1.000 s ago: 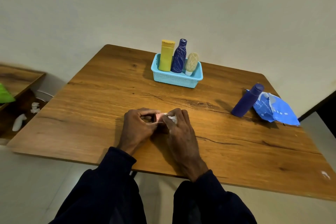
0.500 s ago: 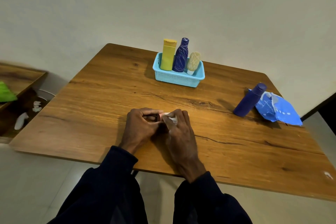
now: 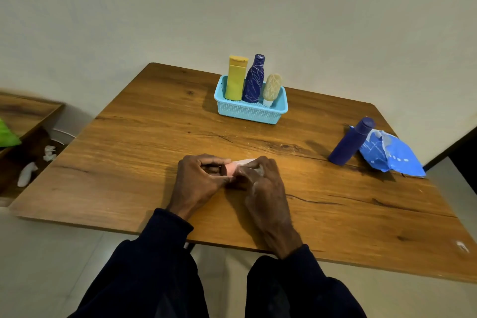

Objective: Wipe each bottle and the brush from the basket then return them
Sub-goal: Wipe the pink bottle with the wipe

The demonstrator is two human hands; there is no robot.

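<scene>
**Two hands close on a small pink item (image 3: pixel 230 169) and a white wipe (image 3: pixel 245 162) at the near middle of a wooden table (image 3: pixel 129 150).**

The left hand (image 3: pixel 198 178) grips the pink item, fingers curled round it. The hands hide most of the item, so what it is cannot be told. The right hand (image 3: pixel 263 188), touching the left, pinches the wipe against the item's right end. Well beyond both hands stands a light-blue basket (image 3: pixel 247 112) with three things upright in it. They are a yellow bottle (image 3: pixel 236 77) at left, a patterned bottle (image 3: pixel 255 80) in the middle and a cream bottle (image 3: pixel 271 88), cap down, at right. Well off to the right of the right hand, a dark blue bottle (image 3: pixel 351 142) stands on the table, just beside a crumpled blue pack (image 3: pixel 389 155). Dark sleeves (image 3: pixel 165 240) cover both forearms.
</scene>
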